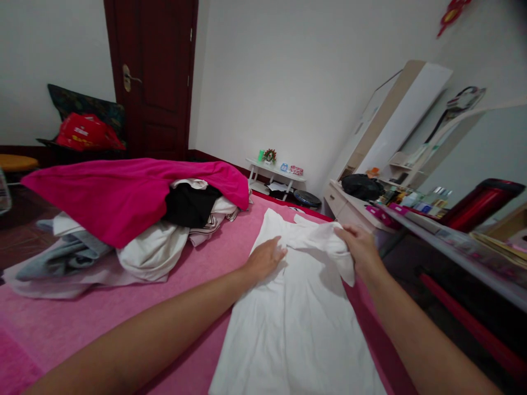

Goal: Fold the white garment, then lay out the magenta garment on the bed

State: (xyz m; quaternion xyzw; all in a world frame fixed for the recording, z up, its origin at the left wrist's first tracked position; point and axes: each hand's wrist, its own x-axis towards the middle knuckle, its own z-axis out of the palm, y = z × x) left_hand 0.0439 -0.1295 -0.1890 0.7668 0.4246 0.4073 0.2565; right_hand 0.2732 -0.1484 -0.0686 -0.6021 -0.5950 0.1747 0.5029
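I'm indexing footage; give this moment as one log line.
left hand: on white cloth garment; right hand: gripping its raised part; surface: pink cloth cover; nearby: mixed-colour clothes heap

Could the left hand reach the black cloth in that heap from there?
Probably, with a stretch: the left hand is on the white garment, and only pink sheet and low striped folds seem to lie before the partly exposed black cloth.

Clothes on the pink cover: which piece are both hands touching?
The white garment spread out by itself: left hand on it, right hand gripping a raised part. The other clothes lie heaped to the left.
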